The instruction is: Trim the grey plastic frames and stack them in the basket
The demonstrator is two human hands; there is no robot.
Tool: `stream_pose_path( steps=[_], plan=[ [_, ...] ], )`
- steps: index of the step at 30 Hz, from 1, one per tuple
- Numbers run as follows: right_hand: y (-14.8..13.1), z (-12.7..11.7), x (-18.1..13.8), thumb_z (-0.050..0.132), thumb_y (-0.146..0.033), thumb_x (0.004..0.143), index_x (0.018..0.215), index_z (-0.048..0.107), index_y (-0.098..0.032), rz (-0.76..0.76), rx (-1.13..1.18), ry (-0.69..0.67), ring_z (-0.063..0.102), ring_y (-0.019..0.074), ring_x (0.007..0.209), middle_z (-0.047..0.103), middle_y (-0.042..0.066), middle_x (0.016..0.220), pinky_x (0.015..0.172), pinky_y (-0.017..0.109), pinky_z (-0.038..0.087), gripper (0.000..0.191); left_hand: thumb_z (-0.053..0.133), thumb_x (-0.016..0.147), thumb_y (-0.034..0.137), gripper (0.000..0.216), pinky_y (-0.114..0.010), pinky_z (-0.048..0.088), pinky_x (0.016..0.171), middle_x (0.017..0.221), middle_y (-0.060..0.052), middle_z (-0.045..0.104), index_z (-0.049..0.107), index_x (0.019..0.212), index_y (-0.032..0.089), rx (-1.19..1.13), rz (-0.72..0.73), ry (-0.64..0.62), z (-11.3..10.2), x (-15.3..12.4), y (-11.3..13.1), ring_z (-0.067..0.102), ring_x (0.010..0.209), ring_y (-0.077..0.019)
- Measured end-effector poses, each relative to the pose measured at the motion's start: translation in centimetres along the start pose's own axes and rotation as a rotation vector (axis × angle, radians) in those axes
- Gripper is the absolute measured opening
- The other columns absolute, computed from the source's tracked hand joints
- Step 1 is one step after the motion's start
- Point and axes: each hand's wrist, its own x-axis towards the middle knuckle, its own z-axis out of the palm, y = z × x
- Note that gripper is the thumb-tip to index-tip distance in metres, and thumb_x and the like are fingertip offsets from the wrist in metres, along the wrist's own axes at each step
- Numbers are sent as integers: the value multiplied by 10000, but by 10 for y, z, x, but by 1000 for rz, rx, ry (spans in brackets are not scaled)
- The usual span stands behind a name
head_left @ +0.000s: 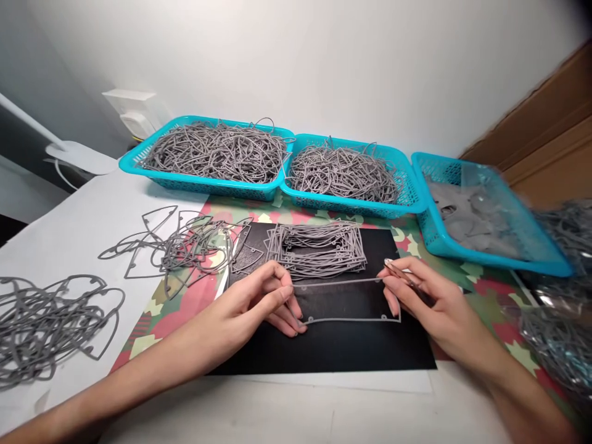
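Observation:
A thin grey rubber gasket (346, 320), shaped like a long rectangular frame with small tabs, is stretched between my two hands above a black mat (370, 351). My left hand (263, 296) pinches its left end between thumb and fingers. At the other end, my right hand (411, 287) grips the upper right corner. A slim, dark, pointed tool, perhaps tweezers (401, 273), also lies in my right hand, partly hidden by the fingers. Just behind the held gasket, a stack of similar gaskets (319, 265) rests on the mat.
Loose gaskets lie in a tangled heap (189, 246) left of the stack and in another pile (46, 327) at far left. Behind stand blue baskets (213, 183) (351, 205) full of gaskets. A third basket (499, 262) holds grey pieces in clear plastic. Plastic bags (555, 339) sit at right.

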Motion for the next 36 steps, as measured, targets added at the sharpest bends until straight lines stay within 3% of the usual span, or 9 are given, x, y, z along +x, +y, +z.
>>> stream_pose_path(
  steps=[7,15,21,24,27,31,34,36],
  plan=[
    [-2,1,-4,599,-470,1182,1150,631,-270,-11,60,6,597,140,713,607,-68,718,782,267,466,205,686,1063,686,503,-356,687,831,977,-50,791,570,995,202,-23,-30,-21,0,0,2,842,872,-231],
    [-7,7,-6,610,-502,1171,1124,636,-263,17,112,0,587,144,694,596,-68,703,767,280,470,245,633,1130,585,396,-331,668,864,1021,-40,791,603,1005,210,-5,-22,-30,-3,-2,2,832,936,-217],
    [-9,10,-5,611,-500,1172,1121,641,-249,26,128,-1,579,133,681,596,-67,687,739,274,467,258,687,1071,657,462,-357,683,842,981,-57,788,593,999,210,-12,-9,-10,-2,0,4,826,887,-239],
    [-7,11,-6,617,-489,1170,1134,645,-246,9,123,24,592,137,677,589,-67,683,751,279,486,247,647,1112,580,392,-369,687,854,982,-70,783,586,1000,210,41,17,-1,-1,0,5,819,894,-245],
    [-4,12,-9,603,-453,1179,1151,653,-258,-43,105,79,631,147,700,630,-50,721,737,276,506,203,539,1172,445,274,-348,670,845,990,-63,776,601,1032,218,229,120,35,-4,-2,7,803,894,-227],
    [0,4,-13,660,-326,1151,1158,695,-305,-218,-3,156,710,154,852,726,-9,953,829,275,547,41,543,1147,222,99,-291,591,941,1194,-64,725,633,1165,257,791,460,118,-16,-11,15,744,1126,-208],
    [1,-6,-12,671,-253,1129,1129,736,-316,-323,-134,-11,724,182,1011,742,19,1123,918,300,548,91,543,1091,118,184,-265,566,960,1349,-85,654,639,1163,257,1054,583,-53,-26,-18,24,716,1180,-190],
    [1,-12,-10,644,-229,1134,1127,755,-312,-380,-197,-36,725,192,1037,755,25,1139,945,315,541,139,561,1049,121,167,-279,566,931,1354,-88,655,642,1118,250,1139,597,-136,-33,-22,29,717,1139,-198]
  ],
)
